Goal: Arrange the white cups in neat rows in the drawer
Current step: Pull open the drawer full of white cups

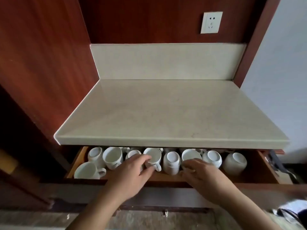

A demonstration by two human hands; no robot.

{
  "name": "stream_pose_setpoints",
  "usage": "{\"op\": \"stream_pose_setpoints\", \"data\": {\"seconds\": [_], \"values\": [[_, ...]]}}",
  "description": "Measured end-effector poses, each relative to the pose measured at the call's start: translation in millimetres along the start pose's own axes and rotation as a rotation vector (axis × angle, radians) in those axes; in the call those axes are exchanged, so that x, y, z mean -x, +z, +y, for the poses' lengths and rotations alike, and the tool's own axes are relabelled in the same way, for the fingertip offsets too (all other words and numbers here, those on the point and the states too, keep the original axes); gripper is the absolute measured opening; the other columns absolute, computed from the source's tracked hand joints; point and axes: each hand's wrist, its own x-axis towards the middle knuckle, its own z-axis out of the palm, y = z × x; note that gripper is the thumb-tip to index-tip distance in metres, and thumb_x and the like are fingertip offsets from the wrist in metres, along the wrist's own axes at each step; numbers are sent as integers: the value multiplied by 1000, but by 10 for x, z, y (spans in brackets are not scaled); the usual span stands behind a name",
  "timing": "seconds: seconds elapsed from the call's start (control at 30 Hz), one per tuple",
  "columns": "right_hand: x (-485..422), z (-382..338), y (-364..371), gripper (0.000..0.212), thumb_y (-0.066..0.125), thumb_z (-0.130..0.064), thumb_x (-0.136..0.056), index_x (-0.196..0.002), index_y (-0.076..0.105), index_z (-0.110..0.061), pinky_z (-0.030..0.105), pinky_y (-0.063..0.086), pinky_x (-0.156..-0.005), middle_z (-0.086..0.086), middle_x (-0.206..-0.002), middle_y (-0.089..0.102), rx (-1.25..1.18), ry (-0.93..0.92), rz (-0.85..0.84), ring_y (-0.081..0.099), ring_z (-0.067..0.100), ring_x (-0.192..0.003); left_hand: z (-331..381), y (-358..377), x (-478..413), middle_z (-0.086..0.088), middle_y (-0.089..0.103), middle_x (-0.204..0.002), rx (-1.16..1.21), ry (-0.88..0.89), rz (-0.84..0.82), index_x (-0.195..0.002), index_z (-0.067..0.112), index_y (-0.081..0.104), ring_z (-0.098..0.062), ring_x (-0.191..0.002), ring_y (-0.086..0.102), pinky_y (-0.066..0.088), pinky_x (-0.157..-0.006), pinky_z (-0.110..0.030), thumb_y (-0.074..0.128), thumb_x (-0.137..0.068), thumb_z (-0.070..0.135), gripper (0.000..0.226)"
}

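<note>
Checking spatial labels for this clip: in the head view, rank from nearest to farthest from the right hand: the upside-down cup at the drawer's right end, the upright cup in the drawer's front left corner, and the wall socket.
From the right hand:
1. Upside-down cup, just to its right in the drawer.
2. Front-left cup, across the drawer, past the left hand.
3. Socket, high on the back wall.

The cups (113, 156) are plain white, with no pattern. The drawer (78, 161) holding them is orange-brown wood inside. The counter (166, 110) is pale cream stone with faint mottling. The wall panels (49, 55) are reddish-brown with wood grain, and the wall socket (211, 22) is white.
</note>
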Motion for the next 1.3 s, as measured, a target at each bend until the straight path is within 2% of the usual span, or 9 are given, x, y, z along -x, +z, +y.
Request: {"op": "stream_pose_setpoints", "data": {"seconds": [0.07,0.17,0.33,0.4,0.53,0.7,0.83,1.07,1.3], "values": [[-167,24,51,61,29,-80,-86,-110,62,-34,33,48,-78,-11,-106,62,170,7,-72,61,12,-99,-3,79,-116,20,61,-123,-189,-42,-86,-125,38,58,-8,-111,60,52,-86,-34,46,-91,73,51],[-313,84,208,46,35,-70,-94,-111,57,-34,36,48,-77,-5,-107,61,362,-36,-216,60,21,-103,20,148,-179,18,62,-118,-278,-104,-246,-116,42,58,-12,-107,62,53,-84,-39,33,-84,85,60],[-292,135,238,66,31,-80,-91,-94,67,-25,36,50,-81,-2,-94,71,335,44,-314,66,19,-95,47,92,-155,12,71,-105,-324,-171,-485,-95,41,66,-17,-98,65,53,-84,-41,19,-71,98,78],[-280,140,246,83,23,-93,-78,-88,70,-26,35,53,-84,-4,-86,70,316,67,-382,66,14,-89,83,86,-158,10,71,-105,-317,-191,-541,-88,38,66,-18,-98,65,53,-85,-41,20,-72,98,77],[-243,179,280,85,24,-99,-70,-93,76,-36,32,52,-87,-10,-91,71,279,112,-408,64,7,-93,123,75,-100,11,64,-89,-309,-231,-564,-67,45,58,-17,-92,64,48,-74,-37,26,-77,95,60],[-98,137,267,76,31,-93,-77,-96,76,-34,32,51,-84,-8,-95,72,265,84,-408,64,10,-94,148,98,38,11,71,-99,-301,-241,-549,-95,40,70,-14,-92,65,53,-84,-40,23,-73,98,78],[67,88,287,82,29,-96,-74,-89,75,-30,33,52,-81,-7,-88,70,272,84,-386,64,10,-89,223,82,198,15,64,-82,-317,-249,-531,-78,36,66,-12,-83,63,54,-81,-40,26,-75,97,73],[405,16,365,88,29,-102,-61,-77,72,-27,33,52,-73,-8,-74,66,212,126,-348,63,7,-78,238,100,558,13,68,-90,-355,-202,-505,-94,36,71,-12,-85,63,53,-79,-38,16,-72,100,87],[836,-101,450,106,20,-112,-42,-90,75,-35,36,56,-82,-10,-81,71,184,165,-334,64,4,-81,339,49,1005,10,66,-86,-336,-141,-528,-83,27,66,-15,-83,62,51,-72,-36,20,-78,96,83]]}}
